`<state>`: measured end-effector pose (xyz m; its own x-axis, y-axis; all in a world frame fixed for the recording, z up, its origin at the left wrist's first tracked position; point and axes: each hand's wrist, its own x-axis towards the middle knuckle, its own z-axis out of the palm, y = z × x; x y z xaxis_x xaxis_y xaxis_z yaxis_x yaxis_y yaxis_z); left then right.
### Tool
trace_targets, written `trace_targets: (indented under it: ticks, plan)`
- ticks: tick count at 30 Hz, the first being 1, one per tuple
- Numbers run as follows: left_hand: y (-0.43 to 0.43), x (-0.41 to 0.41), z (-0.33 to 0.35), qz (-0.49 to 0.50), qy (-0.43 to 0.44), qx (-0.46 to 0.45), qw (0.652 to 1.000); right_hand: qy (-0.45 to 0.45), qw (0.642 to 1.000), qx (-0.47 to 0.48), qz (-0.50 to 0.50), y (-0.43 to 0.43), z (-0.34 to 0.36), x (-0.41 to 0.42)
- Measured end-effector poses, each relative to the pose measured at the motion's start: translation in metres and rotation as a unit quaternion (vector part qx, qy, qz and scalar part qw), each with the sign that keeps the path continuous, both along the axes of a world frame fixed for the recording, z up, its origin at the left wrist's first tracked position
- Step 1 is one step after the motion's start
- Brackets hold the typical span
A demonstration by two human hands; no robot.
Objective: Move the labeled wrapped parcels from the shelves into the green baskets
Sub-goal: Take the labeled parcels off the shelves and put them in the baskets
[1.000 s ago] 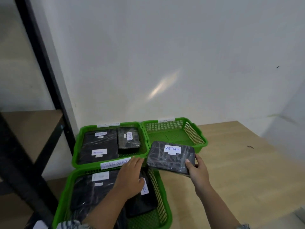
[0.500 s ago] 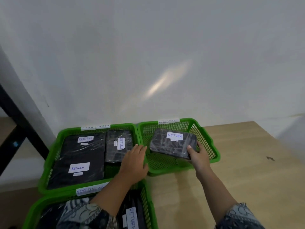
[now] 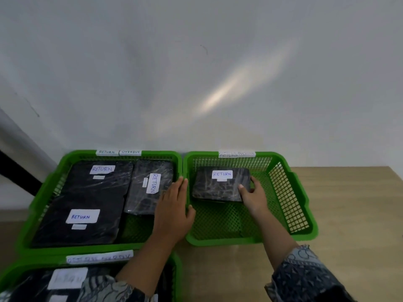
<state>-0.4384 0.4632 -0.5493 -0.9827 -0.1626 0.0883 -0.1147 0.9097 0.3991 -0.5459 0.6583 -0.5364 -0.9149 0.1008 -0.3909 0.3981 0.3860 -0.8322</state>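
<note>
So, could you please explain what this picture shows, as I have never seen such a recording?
There is no machine here: a person wears a camera on the head, looking down at their own two hands. Three green mesh baskets stand on a wooden surface by a white wall. The left basket holds three black wrapped parcels labelled RETURN; a near basket is cut off at the bottom edge. The right hand grips the right edge of one RETURN parcel inside the right basket. The left hand lies flat, fingers straight, on the rims between the two far baskets.
</note>
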Motion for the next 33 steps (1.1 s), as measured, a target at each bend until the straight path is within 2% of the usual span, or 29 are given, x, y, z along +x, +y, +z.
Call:
trace_targets:
  ticks: [3, 10, 17, 20, 26, 29, 33]
  plan:
    - [0.000, 0.000, -0.002, 0.005, 0.012, -0.016, 1.000, -0.002, 0.999, 0.036, 0.013, 0.000, -0.008, -0.007]
    - [0.001, -0.001, -0.001, 0.011, -0.001, -0.046, 0.999, -0.008, 0.982, 0.185, 0.047, -0.005, -0.016, -0.012]
    - [0.000, -0.001, -0.003, 0.010, -0.022, -0.067, 0.997, 0.003, 0.990, 0.136, 0.043, -0.005, -0.010, -0.013]
    - [0.000, -0.003, -0.002, 0.008, -0.033, -0.077, 0.996, 0.010, 0.986, 0.153, 0.067, -0.001, -0.005, -0.003]
    - [0.002, 0.002, 0.007, -0.001, -0.054, -0.093, 0.994, 0.096, 0.951, 0.235, 0.174, -0.001, 0.006, 0.025]
    - [0.004, 0.019, 0.017, 0.004, -0.027, -0.089, 0.996, 0.116, 0.926, 0.279, 0.225, -0.012, 0.014, 0.043]
    - [0.000, 0.058, 0.026, 0.022, -0.013, -0.077, 0.997, 0.150, 0.903, 0.278, 0.291, -0.031, 0.033, 0.079]
